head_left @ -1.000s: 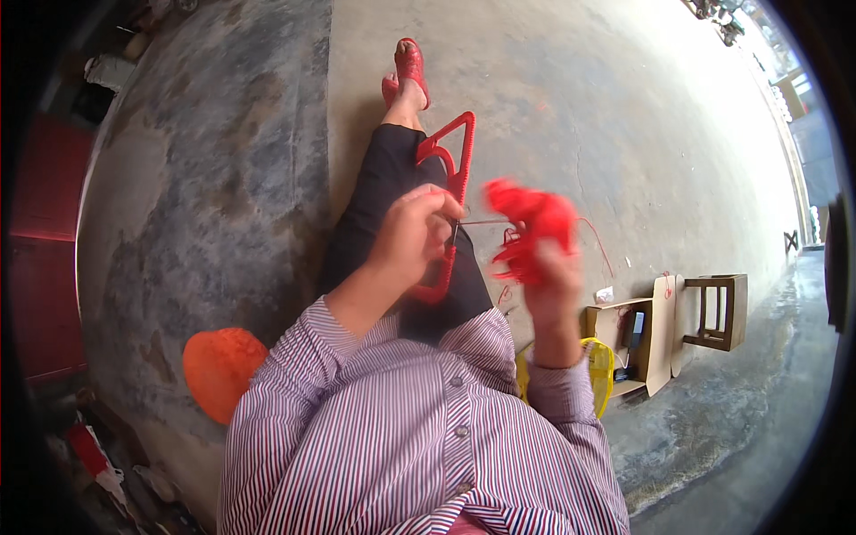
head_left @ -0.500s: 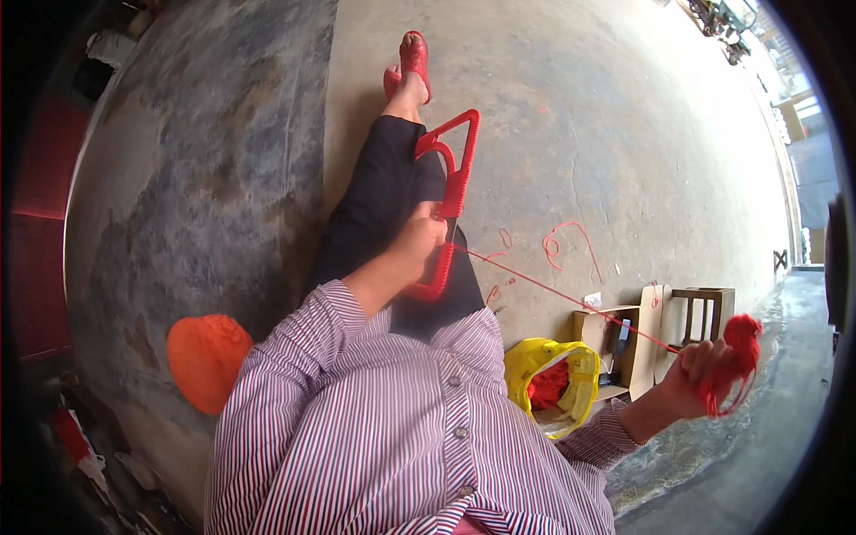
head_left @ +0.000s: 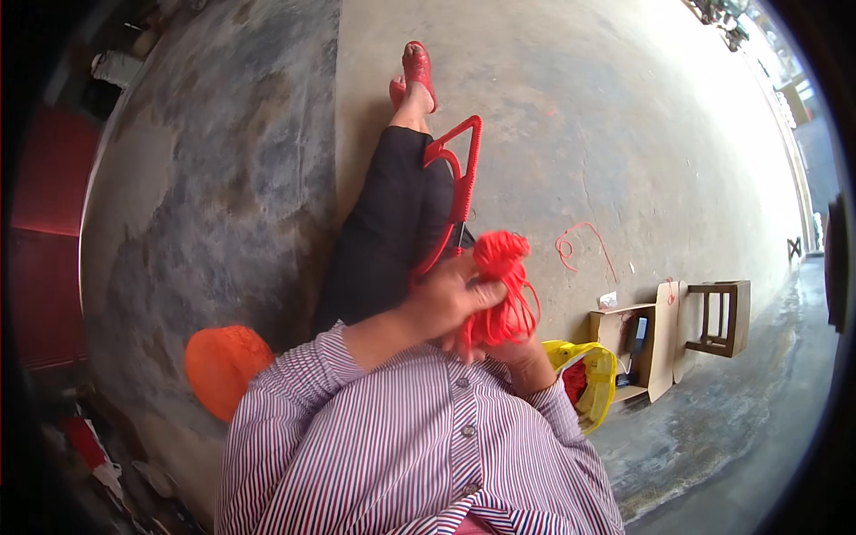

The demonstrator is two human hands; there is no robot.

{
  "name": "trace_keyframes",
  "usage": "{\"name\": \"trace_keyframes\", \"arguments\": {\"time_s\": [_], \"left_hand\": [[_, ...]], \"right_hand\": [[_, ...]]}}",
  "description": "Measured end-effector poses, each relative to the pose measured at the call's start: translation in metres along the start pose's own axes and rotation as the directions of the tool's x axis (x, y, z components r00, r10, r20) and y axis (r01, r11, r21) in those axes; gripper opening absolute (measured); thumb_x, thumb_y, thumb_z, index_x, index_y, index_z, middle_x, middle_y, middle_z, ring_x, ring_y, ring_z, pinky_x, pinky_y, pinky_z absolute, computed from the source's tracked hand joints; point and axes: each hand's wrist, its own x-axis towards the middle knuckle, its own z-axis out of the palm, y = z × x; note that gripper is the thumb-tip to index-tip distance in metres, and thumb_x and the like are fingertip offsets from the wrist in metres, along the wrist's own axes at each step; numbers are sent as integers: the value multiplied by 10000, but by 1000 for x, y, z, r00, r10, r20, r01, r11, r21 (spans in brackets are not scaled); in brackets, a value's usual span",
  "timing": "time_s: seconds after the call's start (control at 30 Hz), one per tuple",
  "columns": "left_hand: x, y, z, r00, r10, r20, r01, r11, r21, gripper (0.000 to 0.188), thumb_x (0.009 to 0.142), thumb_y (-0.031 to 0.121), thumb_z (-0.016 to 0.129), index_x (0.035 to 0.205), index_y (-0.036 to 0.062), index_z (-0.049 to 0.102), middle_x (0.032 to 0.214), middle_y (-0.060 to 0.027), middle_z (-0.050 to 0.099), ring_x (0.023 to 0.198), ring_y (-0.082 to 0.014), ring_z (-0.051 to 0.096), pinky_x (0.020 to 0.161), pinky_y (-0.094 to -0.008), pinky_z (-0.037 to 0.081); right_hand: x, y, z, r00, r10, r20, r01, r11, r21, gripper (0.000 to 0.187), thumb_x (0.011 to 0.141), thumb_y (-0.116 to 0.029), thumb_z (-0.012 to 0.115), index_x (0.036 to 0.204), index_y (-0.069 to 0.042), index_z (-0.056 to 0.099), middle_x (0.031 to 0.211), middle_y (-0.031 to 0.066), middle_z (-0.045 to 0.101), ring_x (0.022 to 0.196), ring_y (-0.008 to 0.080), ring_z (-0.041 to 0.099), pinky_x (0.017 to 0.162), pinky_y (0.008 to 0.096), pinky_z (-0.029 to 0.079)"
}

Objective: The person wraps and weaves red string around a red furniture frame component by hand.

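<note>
A red angular frame point(head_left: 463, 192) with a ridged outer edge and an open triangular end leans along my dark-trousered legs. Its lower end passes behind my left hand point(head_left: 446, 299). The thumb and fingers of that hand close against a thick bundle of red cord point(head_left: 501, 290), held in front of my lap. From below and behind, my right hand point(head_left: 515, 352) grips the same bundle, and the hanging loops hide most of its fingers. Whether my left hand also touches the frame, I cannot tell.
Right of my lap stands a yellow bag point(head_left: 599, 383) with red material inside. Beyond it are an opened cardboard box point(head_left: 662, 343) and a small wooden stool point(head_left: 729, 319). A loose red cord piece point(head_left: 588, 241) lies on the concrete floor point(head_left: 553, 134). An orange round object point(head_left: 227, 370) is at left.
My right hand has come in from the far right with the cord bundle, meeting my left hand at my lap. The taut cord no longer shows. My left hand has shifted down along the frame.
</note>
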Motion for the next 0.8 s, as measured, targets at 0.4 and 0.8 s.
{"name": "trace_keyframes", "arguments": {"time_s": [0.4,0.8], "left_hand": [[9,-15,-85,984,71,164,-166,25,986,190,723,8,597,888,64,673,886,-104,547,872,-300,606,743,-387,510],[15,-58,-49,940,239,-245,112,461,880,166,692,10,631,837,21,550,885,-151,569,784,-378,605,709,-448,503]], "right_hand": [[67,-33,-65,946,-162,-280,-147,555,-819,288,864,-182,668,1018,60,652,864,62,649,720,117,581,671,257,468],[66,-53,-48,974,91,-208,-227,350,-909,429,757,-306,736,1056,-5,677,957,121,658,903,198,622,783,343,490]]}}
